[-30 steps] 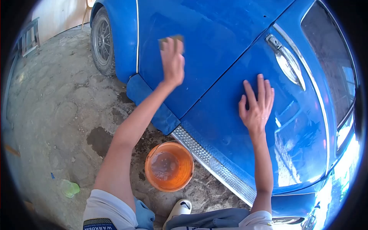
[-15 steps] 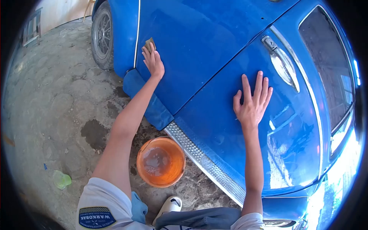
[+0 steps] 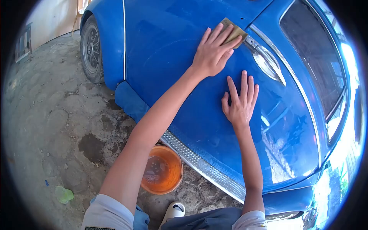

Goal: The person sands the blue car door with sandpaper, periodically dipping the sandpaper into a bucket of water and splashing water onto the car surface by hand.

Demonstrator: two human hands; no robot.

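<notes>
My left hand [image 3: 211, 53] presses a small olive-brown sheet, which looks like sandpaper [image 3: 237, 30], flat against the blue car door [image 3: 161, 76]. Its fingers lie over the sheet, whose far edges show beyond the fingertips. Close by on the right is the chrome door handle [image 3: 266, 63]. My right hand [image 3: 241, 105] rests on the blue panel below the handle, fingers spread and holding nothing. Faint curved streaks show on the paint left of my left hand.
An orange bucket [image 3: 174, 168] with cloudy water stands on the rough ground beside the metal running board [image 3: 191, 153], partly behind my left forearm. A front wheel [image 3: 92, 50] is at upper left. Crumpled green plastic [image 3: 63, 194] lies at lower left.
My left hand has swept the sandpaper from the door's left edge across to the right, near the handle. My right hand stays flat on the panel. The view has shifted slightly.
</notes>
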